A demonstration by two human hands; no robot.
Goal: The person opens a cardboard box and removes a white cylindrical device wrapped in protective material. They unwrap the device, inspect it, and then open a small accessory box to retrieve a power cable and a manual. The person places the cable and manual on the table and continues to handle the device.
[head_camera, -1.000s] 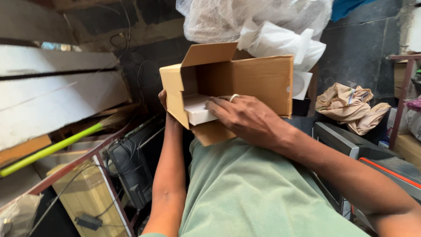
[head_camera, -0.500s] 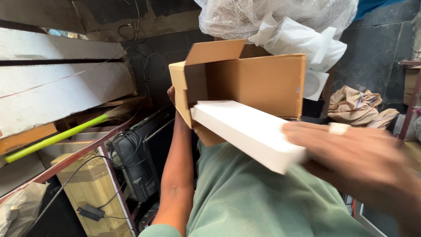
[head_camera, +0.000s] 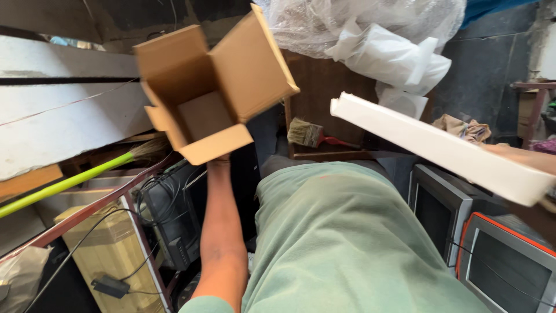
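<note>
My left hand (head_camera: 218,160) holds an open brown cardboard box (head_camera: 208,87) from underneath. Only the wrist and a little of the hand show below the box's lower flap. The box's opening faces me and its inside looks empty. A long flat white slab (head_camera: 440,148) is out of the box, far to the right, running diagonally toward the right edge. My right hand (head_camera: 524,157) grips its far end from behind and is mostly hidden by it. My green shirt (head_camera: 347,243) fills the lower middle.
A paintbrush with a red handle (head_camera: 313,135) lies on a dark wooden surface (head_camera: 324,93) under bubble wrap and white sheets (head_camera: 382,40). Boxy appliances (head_camera: 446,206) stand at right. At left are a green broom handle (head_camera: 69,182), white planks (head_camera: 63,124) and a black device with cables (head_camera: 174,223).
The white slab has come fully out of the box and swung to the right in my right hand. My left hand has moved the empty box up and to the left.
</note>
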